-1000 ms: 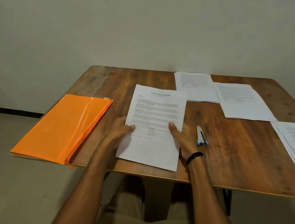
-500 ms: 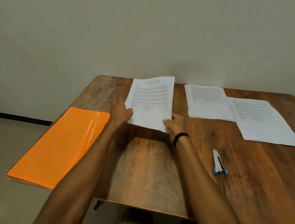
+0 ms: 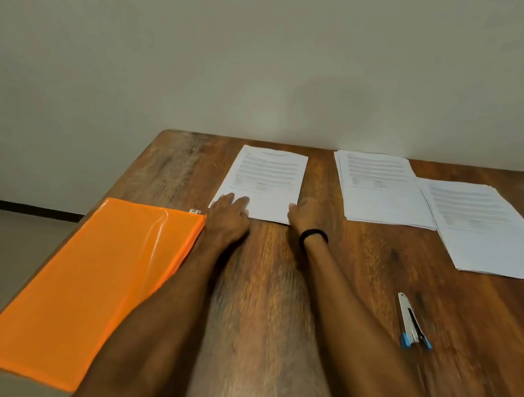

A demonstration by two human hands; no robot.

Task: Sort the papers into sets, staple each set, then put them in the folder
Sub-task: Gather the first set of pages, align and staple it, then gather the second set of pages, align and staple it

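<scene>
3 paper sets (image 3: 264, 182) flat, far edge | orange folder (image 3: 94, 286) left | stapler (image 3: 412, 322) right

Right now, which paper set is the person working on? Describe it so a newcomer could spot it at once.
On the wooden table, look just past the far end of the orange folder. The paper set lies flat there, left of the middle stack and the right stack. Only it has the left hand and right hand touching its near corners.

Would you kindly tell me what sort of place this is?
Probably a plain room set up for paperwork: a wooden table against a bare wall, stacks of printed papers, an orange folder and a stapler.
</scene>
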